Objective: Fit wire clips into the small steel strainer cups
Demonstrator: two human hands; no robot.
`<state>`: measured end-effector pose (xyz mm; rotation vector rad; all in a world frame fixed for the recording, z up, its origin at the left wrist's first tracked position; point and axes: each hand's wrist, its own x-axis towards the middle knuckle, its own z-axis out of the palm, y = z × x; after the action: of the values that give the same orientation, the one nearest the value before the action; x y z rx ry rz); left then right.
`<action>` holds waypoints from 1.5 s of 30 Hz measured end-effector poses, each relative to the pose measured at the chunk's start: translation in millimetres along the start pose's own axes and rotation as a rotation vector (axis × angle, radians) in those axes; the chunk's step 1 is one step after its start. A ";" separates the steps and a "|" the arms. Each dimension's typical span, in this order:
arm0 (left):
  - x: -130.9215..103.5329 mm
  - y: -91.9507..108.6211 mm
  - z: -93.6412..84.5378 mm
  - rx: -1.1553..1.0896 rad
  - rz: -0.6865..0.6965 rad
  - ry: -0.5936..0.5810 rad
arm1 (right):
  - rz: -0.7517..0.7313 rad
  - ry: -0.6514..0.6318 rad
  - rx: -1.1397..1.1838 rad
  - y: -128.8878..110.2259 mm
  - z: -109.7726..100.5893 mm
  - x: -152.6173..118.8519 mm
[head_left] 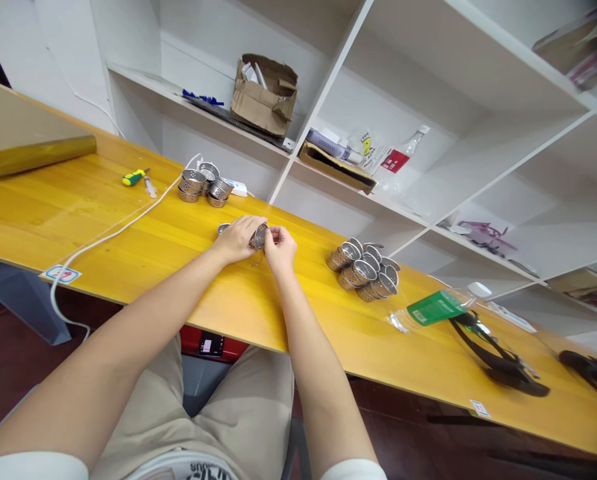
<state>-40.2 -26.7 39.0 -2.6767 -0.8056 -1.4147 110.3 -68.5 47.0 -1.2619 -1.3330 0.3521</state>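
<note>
Nearest the camera are two bare forearms below white sleeves, above beige trousers [248, 393] and a white shirt [183, 463] with dark lettering; a phone [211, 344] shows between the thighs, over something red.

From the left along the yellow wooden table [153, 260], a flat tan slab [33, 137] with a yellowish edge comes first. Next lies a green-and-yellow screwdriver [134, 177], with a slim, pale tool beside it, too small to identify. A white cable [113, 233] runs from the near edge back to a small group of perforated metal cups [205, 183], some stacked. Above them, a torn cardboard box [263, 97] sits on the white shelving [193, 37].

In the middle, another metal cup [223, 228] shows partly behind the left hand [237, 239], whose fingers are wrapped over the left side of a single perforated cup [260, 236], clamped on it. This cup is held tilted between both hands, close above the table. The right hand [281, 251] has thumb and fingers drawn together at its right edge; whether they clamp the rim or merely touch it, I cannot tell. A thin curved wire [256, 261] shows below.

Further right come a larger cluster of stacked cups [368, 272], a green-labelled plastic bottle [435, 307] and a black curved band [501, 363].
</note>
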 end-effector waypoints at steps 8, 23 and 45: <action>0.3 -0.4 -2.2 0.018 0.016 -0.051 | 0.453 -0.250 0.613 -7.4 7.6 1.1; 1.3 5.0 -1.6 0.092 -0.002 -0.062 | 0.541 -0.187 0.786 -8.3 7.7 2.1; 2.5 -0.1 3.1 0.006 -0.003 -0.095 | 0.648 -0.260 0.824 -13.3 0.1 6.2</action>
<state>-36.8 -24.7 39.1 -2.7575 -0.8188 -1.2920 106.2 -68.4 61.2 -0.9045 -0.7829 1.4007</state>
